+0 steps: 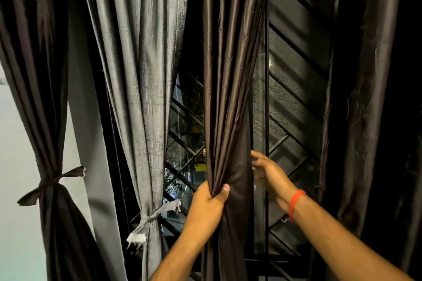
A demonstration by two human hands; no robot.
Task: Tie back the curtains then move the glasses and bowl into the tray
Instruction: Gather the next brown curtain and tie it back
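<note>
A dark brown curtain point(228, 98) hangs in the middle of the view. My left hand point(209, 203) grips its gathered folds at about waist height. My right hand point(267, 171) is just right of the same curtain, fingers spread and blurred, touching its right edge; it holds nothing that I can make out. A grey curtain point(146, 75) to the left is tied with a grey strip point(150, 217). A dark curtain point(43, 75) at far left is tied with a dark strip point(50, 183). Glasses, bowl and tray are out of view.
Behind the curtains is a window with a black diagonal metal grille point(296, 102) and mesh. Another dark curtain point(365, 98) hangs loose on the right. A pale wall point(13, 143) shows at far left.
</note>
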